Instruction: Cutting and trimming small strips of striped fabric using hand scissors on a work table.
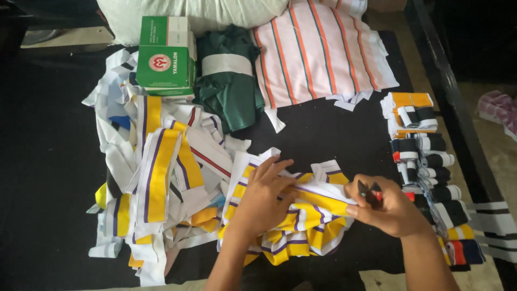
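Yellow-striped collar strips [301, 215], white with purple edging, lie stacked on the black surface [48, 172] directly below us. We press our left hand [264, 196] flat on the stack, fingers spread and closed on nothing. Our right hand [390, 210] is at the stack's right edge, its grip clamped on a small thread snipper [370, 194] with a red and dark handle. To the left we note a loose heap of similar strips [156, 178]. A green cardboard box [167, 54] stands behind that heap; its flaps are shut and we cannot tell its contents. Beside it lie folded green fabric [229, 81] and striped pink cloth [318, 48]. A row of folded black-and-white collars [431, 178] runs along the right.
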